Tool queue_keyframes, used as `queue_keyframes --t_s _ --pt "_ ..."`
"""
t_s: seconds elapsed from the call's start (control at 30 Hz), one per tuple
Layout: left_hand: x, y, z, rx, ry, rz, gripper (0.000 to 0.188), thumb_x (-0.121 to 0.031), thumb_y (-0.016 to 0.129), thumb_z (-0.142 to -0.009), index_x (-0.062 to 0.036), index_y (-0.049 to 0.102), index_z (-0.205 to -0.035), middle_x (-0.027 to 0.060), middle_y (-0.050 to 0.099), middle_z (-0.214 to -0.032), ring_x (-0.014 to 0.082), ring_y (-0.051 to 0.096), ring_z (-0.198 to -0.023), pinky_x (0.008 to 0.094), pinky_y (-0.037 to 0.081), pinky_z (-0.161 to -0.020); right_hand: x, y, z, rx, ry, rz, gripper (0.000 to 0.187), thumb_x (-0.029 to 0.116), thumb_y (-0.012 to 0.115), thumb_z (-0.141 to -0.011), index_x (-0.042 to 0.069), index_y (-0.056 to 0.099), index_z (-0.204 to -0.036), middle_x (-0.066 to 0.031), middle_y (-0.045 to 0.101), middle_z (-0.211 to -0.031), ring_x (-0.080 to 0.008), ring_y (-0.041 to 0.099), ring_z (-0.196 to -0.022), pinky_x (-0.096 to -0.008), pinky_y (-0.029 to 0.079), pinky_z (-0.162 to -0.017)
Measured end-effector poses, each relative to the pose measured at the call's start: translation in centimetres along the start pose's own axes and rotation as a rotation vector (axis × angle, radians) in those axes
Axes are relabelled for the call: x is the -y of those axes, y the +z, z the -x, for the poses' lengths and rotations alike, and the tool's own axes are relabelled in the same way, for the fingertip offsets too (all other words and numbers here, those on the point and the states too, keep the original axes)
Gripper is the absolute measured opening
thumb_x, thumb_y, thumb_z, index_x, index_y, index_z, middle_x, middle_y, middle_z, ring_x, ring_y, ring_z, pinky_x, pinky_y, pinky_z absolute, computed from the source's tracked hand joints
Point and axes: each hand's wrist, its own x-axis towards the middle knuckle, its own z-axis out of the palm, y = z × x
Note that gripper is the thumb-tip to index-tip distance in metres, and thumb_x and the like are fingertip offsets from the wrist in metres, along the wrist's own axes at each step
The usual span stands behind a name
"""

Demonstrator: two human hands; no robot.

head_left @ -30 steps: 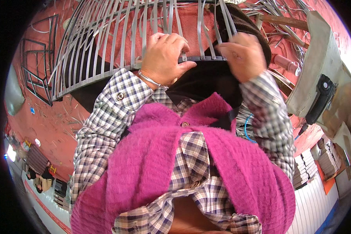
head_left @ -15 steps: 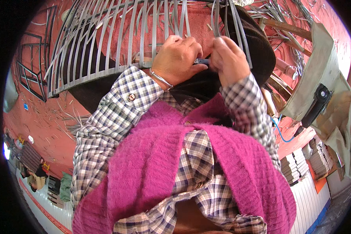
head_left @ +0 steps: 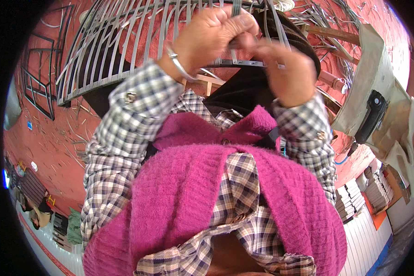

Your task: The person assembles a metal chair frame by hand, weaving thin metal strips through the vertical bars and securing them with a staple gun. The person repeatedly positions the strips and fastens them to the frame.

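Note:
Grey ribbed strips (head_left: 106,57) run in a row across a dark metal frame (head_left: 99,87), which rests over my lap. My left hand (head_left: 207,37), with a silver bangle at its wrist, is closed on a grey strip (head_left: 236,8) that rises above its fingers. My right hand (head_left: 292,73) is just to the right, its fingers bent toward the left hand's fingertips. Motion smears those fingers, and whether they grip anything cannot be made out. Below both hands, part of the frame's near bar (head_left: 244,63) shows.
Loose strips (head_left: 308,23) lie heaped at the far right beside wooden bars (head_left: 333,34). A pale cloth-covered piece with a black handle (head_left: 372,115) stands at the right. Another bare dark frame (head_left: 46,64) lies on the red floor (head_left: 50,142) at the left.
My left hand has risen and moved farther away, now on a strip. My right hand has dropped a little and shifted right, its fingers turned left. The dark blue tool between them is hidden.

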Motion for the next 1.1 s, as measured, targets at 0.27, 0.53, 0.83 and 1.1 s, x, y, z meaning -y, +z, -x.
queue_keyframes --t_s 0.27,0.53,0.83,1.1 --pt "-7.1 -5.4 4.0 0.212 0.483 -1.056 0.024 -0.018 0.048 -0.093 0.0004 0.062 -0.099 0.0093 0.065 -0.094 0.0176 0.062 -0.083 0.0297 0.047 -0.073 -3.5 -7.3 -1.7 0.017 -0.696 0.127 0.02 0.013 0.054 -0.088 0.002 0.063 -0.103 -0.0087 0.063 -0.103 -0.0253 0.055 -0.101 -0.0341 0.04 -0.093" --pt "-14.8 -33.4 15.8 -0.908 -0.084 -1.647 0.023 -0.019 0.052 -0.091 -0.0036 0.062 -0.105 0.008 0.065 -0.095 0.0177 0.062 -0.083 0.0298 0.049 -0.073 -21.7 -19.1 5.2 -0.249 0.358 0.512 0.022 0.023 0.053 -0.092 0.006 0.065 -0.095 -0.0075 0.062 -0.076 -0.0165 0.058 -0.069 -0.0304 0.046 -0.067" --pt "-6.3 -11.9 1.4 -0.246 0.255 -0.946 0.026 -0.021 0.057 -0.09 -0.0082 0.062 -0.111 0.0067 0.066 -0.095 0.0178 0.062 -0.082 0.0299 0.05 -0.074 -10.5 -8.4 -5.6 0.009 -0.04 -1.2 0.021 0.019 0.048 -0.095 -0.001 0.055 -0.097 0.0002 0.042 -0.067 -0.008 0.038 -0.056 -0.0259 0.036 -0.059" --pt "2.8 2.5 -3.3 0.207 -0.175 -0.288 0.031 -0.03 0.063 -0.087 -0.0033 0.062 -0.103 0.0015 0.061 -0.084 0.005 0.053 -0.065 0.0219 0.047 -0.056 0.1 -2.6 -11.3 -0.129 -0.103 -1.645 0.02 0.022 0.039 -0.099 0.006 0.048 -0.09 0.0037 0.033 -0.061 -0.0068 0.029 -0.05 -0.0211 0.031 -0.05"
